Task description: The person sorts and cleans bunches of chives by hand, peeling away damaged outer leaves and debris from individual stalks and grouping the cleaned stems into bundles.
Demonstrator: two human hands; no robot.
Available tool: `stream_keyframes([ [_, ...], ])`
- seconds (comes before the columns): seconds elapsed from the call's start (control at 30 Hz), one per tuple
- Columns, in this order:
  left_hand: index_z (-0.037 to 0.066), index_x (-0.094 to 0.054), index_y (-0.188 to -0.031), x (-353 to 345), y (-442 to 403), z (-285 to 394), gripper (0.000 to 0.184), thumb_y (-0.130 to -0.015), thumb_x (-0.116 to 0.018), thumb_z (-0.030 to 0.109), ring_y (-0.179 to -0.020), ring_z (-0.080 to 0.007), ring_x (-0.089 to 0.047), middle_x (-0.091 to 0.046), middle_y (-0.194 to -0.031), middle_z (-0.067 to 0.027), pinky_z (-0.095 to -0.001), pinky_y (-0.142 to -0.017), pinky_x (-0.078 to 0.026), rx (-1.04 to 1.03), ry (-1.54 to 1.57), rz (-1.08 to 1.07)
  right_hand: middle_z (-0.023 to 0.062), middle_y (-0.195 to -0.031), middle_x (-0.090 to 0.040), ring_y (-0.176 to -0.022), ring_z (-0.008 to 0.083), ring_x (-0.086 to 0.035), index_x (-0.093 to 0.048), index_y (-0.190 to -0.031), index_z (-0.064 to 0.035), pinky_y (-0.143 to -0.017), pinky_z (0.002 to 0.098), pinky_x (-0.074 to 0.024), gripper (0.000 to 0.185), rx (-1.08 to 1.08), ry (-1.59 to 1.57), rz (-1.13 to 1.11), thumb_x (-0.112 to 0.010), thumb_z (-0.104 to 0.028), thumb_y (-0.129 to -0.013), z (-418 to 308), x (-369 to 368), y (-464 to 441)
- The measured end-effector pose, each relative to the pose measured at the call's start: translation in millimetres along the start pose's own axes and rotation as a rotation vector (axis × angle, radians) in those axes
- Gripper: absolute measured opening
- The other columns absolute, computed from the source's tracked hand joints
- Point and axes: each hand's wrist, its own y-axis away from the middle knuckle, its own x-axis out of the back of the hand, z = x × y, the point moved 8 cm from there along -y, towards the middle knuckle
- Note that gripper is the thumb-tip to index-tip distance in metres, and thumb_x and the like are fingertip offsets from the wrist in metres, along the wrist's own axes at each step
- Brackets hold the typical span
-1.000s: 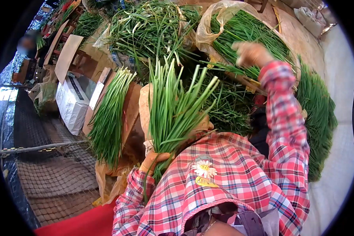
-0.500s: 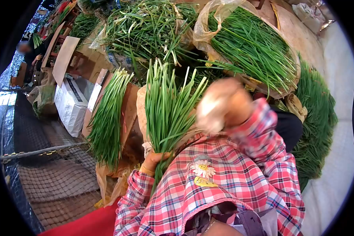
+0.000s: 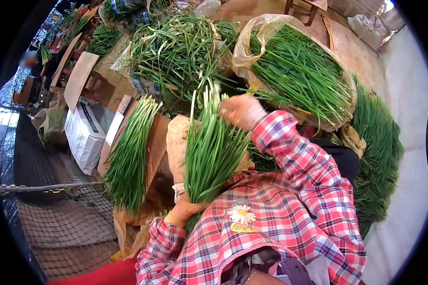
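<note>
A bunch of garlic chives [image 3: 207, 152] stands nearly upright before my chest, its pale stem ends pointing away from me. Low down, my left hand [image 3: 188, 209] is wrapped round the leafy part. My right hand [image 3: 242, 111] is closed at the pale ends, its curled fingers against the stems on the right side; the fingertips are partly hidden. Left of this bunch, another neat bunch of garlic chives [image 3: 133, 152] lies on a brown board [image 3: 155, 142]. Behind my hands is a loose heap of garlic chives [image 3: 180, 52].
An open plastic bag [image 3: 247, 40] full of garlic chives lies at the upper right. More greens [image 3: 375, 152] lie along a white sheet [image 3: 406, 95]. To the left are a white box [image 3: 84, 135], a netting [image 3: 71, 232] and a rope [image 3: 52, 187]. Another person [image 3: 45, 59] is at the far left.
My right hand, blurred and off to the right before, has come up and left to the stem ends. The fanned stems are now drawn closer together. My left hand keeps its hold.
</note>
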Motion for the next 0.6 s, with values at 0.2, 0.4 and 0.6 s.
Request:
stream_keyframes([
  [0.2, 0.001, -0.051, -0.118, 6.2, 5.1, -16.0, 0.053, -0.069, -0.070, 0.003, -0.101, -0.0144, -0.053, -0.057, -0.113, -0.0048, -0.0290, -0.091, -0.040, 0.019, 0.033, -0.045, 0.0069, -0.065, -0.060, -0.043, 0.0087, -0.049, -0.064, -0.090, -0.0002, -0.039, 0.0195, -0.0387, 0.018, -0.539, -0.961, 0.435, -0.054, -0.015, -0.086, 136.9, 53.5, 14.2],
  [0.4, 0.001, -0.048, -0.120, 3.7, 2.7, -20.9, 0.055, -0.070, -0.069, 0.000, -0.101, -0.0138, -0.052, -0.056, -0.114, -0.0048, -0.0282, -0.091, -0.040, 0.094, 0.125, -0.073, 0.0050, -0.064, -0.060, -0.043, 0.0058, -0.046, -0.047, -0.123, -0.0035, -0.038, 0.0191, -0.0340, 0.058, -0.332, -0.892, -0.115, -0.066, -0.034, -0.078, 73.6, 31.3, 13.3],
  [0.6, 0.000, -0.046, -0.121, 0.6, 8.6, -21.1, 0.055, -0.071, -0.070, 0.002, -0.100, -0.0135, -0.053, -0.056, -0.114, -0.0049, -0.0280, -0.089, -0.041, 0.068, 0.119, -0.047, 0.0037, -0.059, -0.058, -0.039, 0.0080, -0.042, -0.061, -0.098, -0.0053, -0.039, 0.0217, -0.0330, 0.033, -0.287, -0.895, -0.176, -0.062, -0.034, -0.080, 72.1, -4.7, 4.4],
])
